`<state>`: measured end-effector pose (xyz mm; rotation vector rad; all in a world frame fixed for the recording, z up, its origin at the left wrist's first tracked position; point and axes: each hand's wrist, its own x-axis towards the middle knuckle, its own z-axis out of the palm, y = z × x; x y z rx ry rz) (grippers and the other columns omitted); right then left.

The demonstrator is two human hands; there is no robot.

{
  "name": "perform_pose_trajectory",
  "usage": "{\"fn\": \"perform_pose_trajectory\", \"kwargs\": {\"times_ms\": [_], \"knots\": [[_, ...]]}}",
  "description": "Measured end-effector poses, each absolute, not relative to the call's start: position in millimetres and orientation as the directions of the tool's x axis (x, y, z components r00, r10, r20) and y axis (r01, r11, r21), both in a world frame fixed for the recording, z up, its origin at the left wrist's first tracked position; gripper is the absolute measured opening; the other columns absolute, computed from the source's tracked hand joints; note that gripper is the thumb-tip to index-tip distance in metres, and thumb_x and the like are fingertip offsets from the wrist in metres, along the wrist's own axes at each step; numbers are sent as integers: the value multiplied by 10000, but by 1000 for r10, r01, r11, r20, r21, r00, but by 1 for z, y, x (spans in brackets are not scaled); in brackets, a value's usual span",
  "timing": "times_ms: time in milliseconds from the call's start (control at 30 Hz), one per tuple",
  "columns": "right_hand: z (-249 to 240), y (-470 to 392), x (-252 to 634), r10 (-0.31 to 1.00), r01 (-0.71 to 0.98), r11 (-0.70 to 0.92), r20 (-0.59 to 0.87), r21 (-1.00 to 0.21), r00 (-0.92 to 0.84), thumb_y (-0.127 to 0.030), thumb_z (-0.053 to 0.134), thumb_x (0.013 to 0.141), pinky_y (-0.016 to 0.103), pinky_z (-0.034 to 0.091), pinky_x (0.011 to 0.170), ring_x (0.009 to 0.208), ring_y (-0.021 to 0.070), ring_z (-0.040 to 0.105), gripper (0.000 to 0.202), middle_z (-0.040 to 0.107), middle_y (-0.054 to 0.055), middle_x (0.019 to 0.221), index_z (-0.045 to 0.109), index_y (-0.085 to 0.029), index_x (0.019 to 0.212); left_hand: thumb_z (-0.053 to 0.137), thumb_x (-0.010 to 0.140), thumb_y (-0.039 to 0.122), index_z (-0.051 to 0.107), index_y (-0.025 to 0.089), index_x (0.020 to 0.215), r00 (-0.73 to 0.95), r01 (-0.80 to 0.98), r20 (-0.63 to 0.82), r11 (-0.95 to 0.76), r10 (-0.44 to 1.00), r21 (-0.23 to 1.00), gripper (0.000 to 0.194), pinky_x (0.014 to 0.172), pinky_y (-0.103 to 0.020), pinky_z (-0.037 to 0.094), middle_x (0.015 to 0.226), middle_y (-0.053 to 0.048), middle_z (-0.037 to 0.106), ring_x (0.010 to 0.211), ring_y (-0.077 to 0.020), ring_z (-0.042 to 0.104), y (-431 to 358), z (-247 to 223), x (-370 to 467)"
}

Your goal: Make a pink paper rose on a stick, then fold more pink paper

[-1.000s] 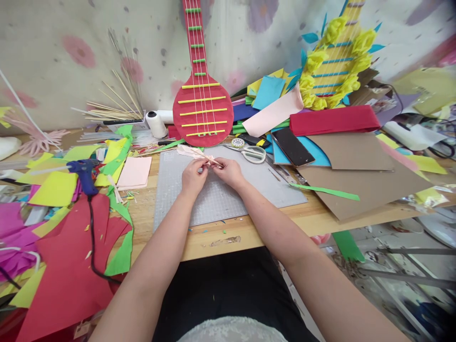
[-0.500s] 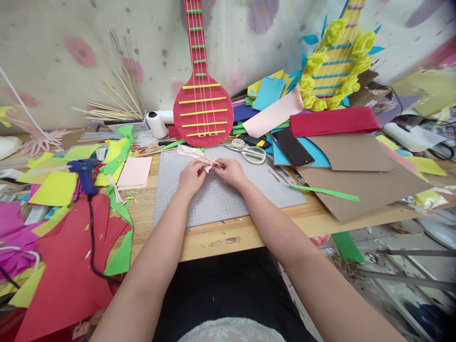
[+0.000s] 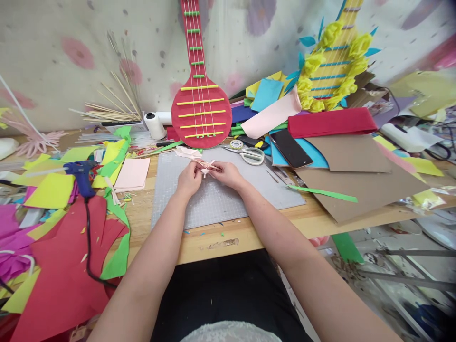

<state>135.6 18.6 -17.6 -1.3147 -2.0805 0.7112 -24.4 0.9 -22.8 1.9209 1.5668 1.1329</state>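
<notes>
Over the grey cutting mat (image 3: 213, 204), both hands meet at a small folded piece of pale pink paper (image 3: 205, 170). My left hand (image 3: 189, 180) is closed, its fingertips pinching the paper's left side. From the right, my right hand (image 3: 228, 175) pinches the same paper and a thin wooden stick (image 3: 204, 163) lying across it. Fingers partly hide the paper's folds. Just behind the hands, another pale pink paper piece (image 3: 188, 152) rests at the mat's far edge. White-handled scissors (image 3: 252, 156) lie to the right of it.
A red paper lute (image 3: 202, 114) leans against the wall behind the mat. On the left are a blue glue gun (image 3: 82, 175), pink paper squares (image 3: 132, 174) and red paper (image 3: 67, 266). A phone (image 3: 291, 148) and brown cardboard (image 3: 363, 190) lie on the right.
The pink paper has been turned between my fingers and shows more below them, with a pointed end downward. Both hands remain closed in nearly the same place. The view has shifted slightly.
</notes>
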Motion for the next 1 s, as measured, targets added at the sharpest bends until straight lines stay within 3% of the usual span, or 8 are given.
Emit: {"fn": "perform_pose_trajectory", "kwargs": {"times_ms": [333,467,1000], "knots": [[-22,21,135,925,582,342,154,-738,-348,-333,484,786,216,358,628,702,124,527,253,650,2,810,651,-201,924,529,688,96,467,207,1114,88,547,319,-314,944,776,445,631,-235,449,889,-7,655,640,-96,565,-1,-22,-25],[-20,20,135,921,582,348,152,-735,-358,-353,475,799,219,355,635,702,124,523,257,644,4,806,645,-197,911,555,716,178,484,208,1109,72,539,311,-300,948,787,400,616,-236,440,874,-9,650,597,-91,542,-1,-21,-24],[-16,18,133,895,564,373,126,-737,-427,-336,441,806,208,334,623,674,112,491,220,589,-12,721,599,-186,836,472,736,135,516,212,1046,11,579,297,-248,955,777,322,627,-259,419,794,6,605,629,-114,539,1,-23,-26]]}}
